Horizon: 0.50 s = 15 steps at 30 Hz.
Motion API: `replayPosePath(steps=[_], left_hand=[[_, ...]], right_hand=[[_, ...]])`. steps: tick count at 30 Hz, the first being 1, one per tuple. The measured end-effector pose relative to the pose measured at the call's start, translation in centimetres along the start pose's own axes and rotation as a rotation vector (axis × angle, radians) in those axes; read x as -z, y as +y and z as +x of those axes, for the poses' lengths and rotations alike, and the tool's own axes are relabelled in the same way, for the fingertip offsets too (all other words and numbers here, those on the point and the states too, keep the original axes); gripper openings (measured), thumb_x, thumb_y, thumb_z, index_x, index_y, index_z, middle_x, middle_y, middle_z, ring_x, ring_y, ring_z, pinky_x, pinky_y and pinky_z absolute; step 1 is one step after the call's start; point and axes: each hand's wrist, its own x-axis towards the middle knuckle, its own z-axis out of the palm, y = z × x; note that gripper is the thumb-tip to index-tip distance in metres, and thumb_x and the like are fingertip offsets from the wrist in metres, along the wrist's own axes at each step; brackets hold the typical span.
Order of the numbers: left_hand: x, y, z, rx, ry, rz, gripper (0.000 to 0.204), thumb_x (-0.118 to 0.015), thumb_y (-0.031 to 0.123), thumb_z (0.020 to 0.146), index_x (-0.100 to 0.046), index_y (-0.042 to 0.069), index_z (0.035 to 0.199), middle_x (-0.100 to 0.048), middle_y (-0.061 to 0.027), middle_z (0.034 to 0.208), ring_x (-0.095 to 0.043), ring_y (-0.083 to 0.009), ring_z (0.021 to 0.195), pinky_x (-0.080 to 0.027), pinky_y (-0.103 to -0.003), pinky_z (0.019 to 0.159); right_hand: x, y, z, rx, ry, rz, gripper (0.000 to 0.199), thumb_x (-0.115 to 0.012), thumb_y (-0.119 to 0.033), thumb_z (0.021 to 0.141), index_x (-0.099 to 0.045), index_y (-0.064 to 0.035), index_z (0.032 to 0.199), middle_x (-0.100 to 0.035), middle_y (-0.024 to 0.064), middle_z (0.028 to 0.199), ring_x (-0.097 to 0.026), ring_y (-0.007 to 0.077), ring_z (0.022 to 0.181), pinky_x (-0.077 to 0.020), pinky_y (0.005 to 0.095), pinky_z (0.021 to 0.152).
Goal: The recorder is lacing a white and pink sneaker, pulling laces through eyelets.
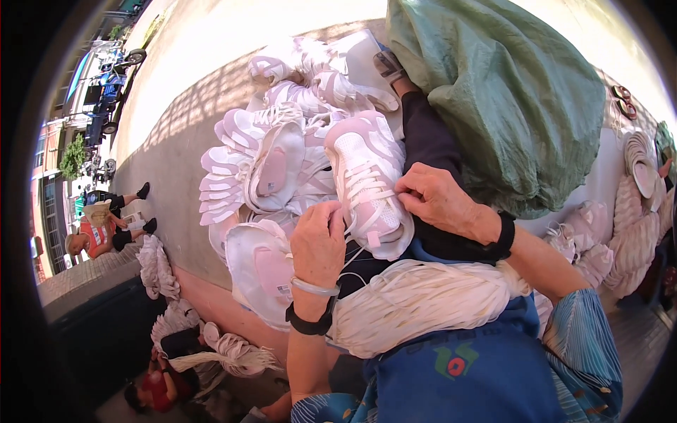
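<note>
A white and pink sneaker upper lies in front of me, toe pointing away, with white shoelaces crossing its front. At its left edge my left hand pinches a shoelace, and a loose strand hangs below the fingers. On the opposite edge my right hand is closed in a pinch on the lace; its fingertips partly hide the strand. A thick bundle of white laces rests across my lap, over a blue apron.
More shoe uppers are piled left and beyond. A green sack bulges at the right. Further uppers and lace bundles lie far right. A person in an orange vest sits at left; another in red is lower left.
</note>
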Motion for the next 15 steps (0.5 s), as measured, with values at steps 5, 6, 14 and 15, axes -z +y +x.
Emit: replayPosePath(steps=[5, 6, 14, 15], left_hand=[[-1.8, 0.5, 0.8, -0.026, -0.052, 0.11, 0.011, -0.061, 0.012, 0.084, -0.065, 0.004, 0.091, -0.066, -0.0152, 0.083, -0.063, -0.0342, 0.074, -0.048, -0.041, 0.064], [-1.7, 0.6, 0.8, -0.014, -0.071, 0.108, 0.011, -0.062, 0.012, 0.084, -0.065, 0.004, 0.091, -0.066, -0.0154, 0.083, -0.063, -0.0342, 0.074, -0.048, -0.04, 0.064], [-1.1, 1.3, 2.0, -0.05, -0.185, 0.234, 0.01, -0.059, 0.014, 0.084, -0.061, 0.004, 0.086, -0.063, -0.0155, 0.081, -0.062, -0.0357, 0.072, -0.048, -0.043, 0.063], [-1.1, 1.6, 2.3, -0.063, -0.209, 0.264, 0.009, -0.058, 0.013, 0.084, -0.058, 0.004, 0.086, -0.062, -0.0155, 0.081, -0.062, -0.0364, 0.072, -0.048, -0.044, 0.062]], right_hand=[[-0.1, -0.1, 0.0, -0.006, -0.038, -0.083, 0.012, -0.062, -0.004, 0.078, -0.063, -0.0005, 0.089, -0.056, 0.0142, 0.082, -0.058, 0.0317, 0.078, -0.0487, 0.0372, 0.069], [-0.1, -0.2, 0.1, -0.005, -0.039, -0.083, 0.012, -0.062, -0.004, 0.078, -0.063, -0.0005, 0.089, -0.056, 0.0142, 0.082, -0.058, 0.0317, 0.078, -0.0487, 0.0372, 0.069], [0.0, -1.6, 0.8, -0.006, -0.07, -0.19, 0.009, -0.056, -0.006, 0.08, -0.059, 0.0021, 0.082, -0.056, 0.0197, 0.082, -0.061, 0.0386, 0.074, -0.0509, 0.0434, 0.068], [0.1, -1.6, 0.9, -0.006, -0.077, -0.189, 0.009, -0.056, -0.006, 0.08, -0.059, 0.0021, 0.082, -0.056, 0.0197, 0.082, -0.061, 0.0386, 0.074, -0.0509, 0.0434, 0.068]])
